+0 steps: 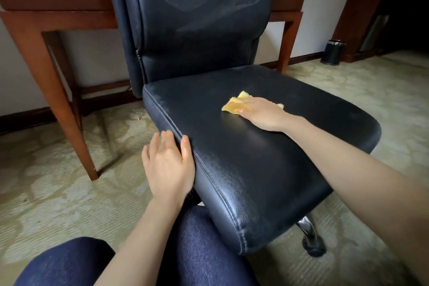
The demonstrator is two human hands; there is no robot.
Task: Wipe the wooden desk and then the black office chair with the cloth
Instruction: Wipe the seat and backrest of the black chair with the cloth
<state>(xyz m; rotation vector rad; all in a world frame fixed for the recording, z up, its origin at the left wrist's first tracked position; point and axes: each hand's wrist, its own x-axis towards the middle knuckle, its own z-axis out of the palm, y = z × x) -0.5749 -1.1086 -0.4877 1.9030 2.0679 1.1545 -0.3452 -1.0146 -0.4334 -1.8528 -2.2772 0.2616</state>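
carpeted room: wooden desk (pixel 58 18), office chair (pixel 232 123), bin (pixel 333 51).

Black office chair (pixel 243 146): grained leather-look upholstery, semi-gloss, stitched seams, hazy smears on backrest. Yellow cloth (pixel 234 105): soft, matt. Reddish-brown wooden desk (pixel 46 21): smooth, satin. Chrome chair leg (pixel 306 225): polished metal.

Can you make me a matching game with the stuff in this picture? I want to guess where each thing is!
Things:
1. cloth
2. left hand
3. bin
4. desk

Places:
A. on the carpet near the wall
B. behind the chair
C. under the right hand, on the seat
D. touching the seat's side edge

Pairs: 1-C, 2-D, 3-A, 4-B
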